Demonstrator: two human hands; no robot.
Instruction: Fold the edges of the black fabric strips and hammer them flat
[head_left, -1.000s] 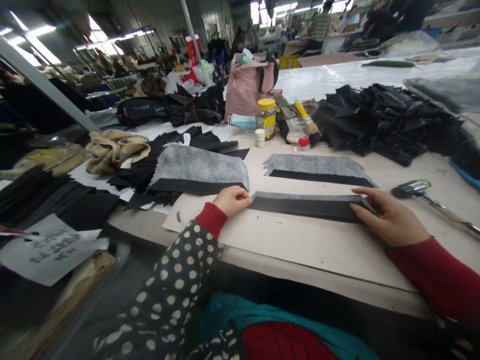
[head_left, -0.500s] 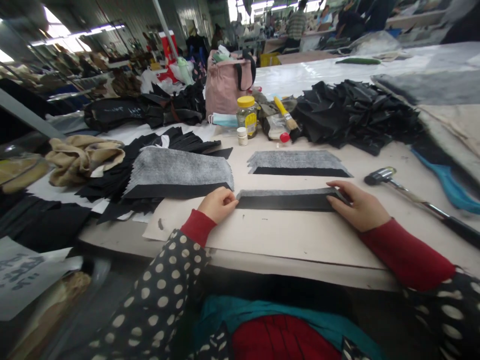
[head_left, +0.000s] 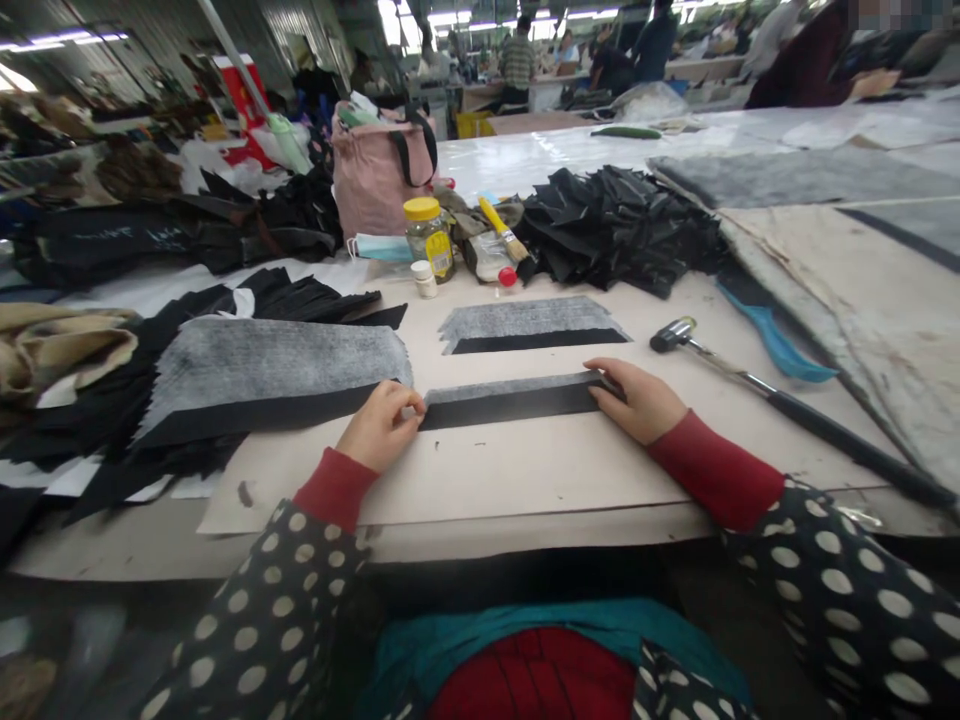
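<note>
A narrow strip of black material with a grey felt-like upper band [head_left: 510,402] lies flat on the pale board in front of me. My left hand [head_left: 382,422] pinches its left end, fingers curled together. At the opposite end my right hand [head_left: 634,398] grips the strip between thumb and fingers. Left of it, fanned grey pieces with black edges [head_left: 281,365] rest on a pile of black pieces, close to my left hand. Behind the strip lies a smaller stack of grey and black pieces [head_left: 532,322].
A hammer [head_left: 739,372] lies right of my right hand, beside a blue curved object [head_left: 784,345]. Farther back stand a yellow-lidded jar [head_left: 430,240], a small white bottle [head_left: 424,280], a yellow-handled brush [head_left: 504,232], a heap of black scraps [head_left: 619,230] and a pink bag [head_left: 375,175].
The camera view has swung to the right, so everything appears farther left. Both hands stay at the two ends of the strip, which lies in the same place on the board.
</note>
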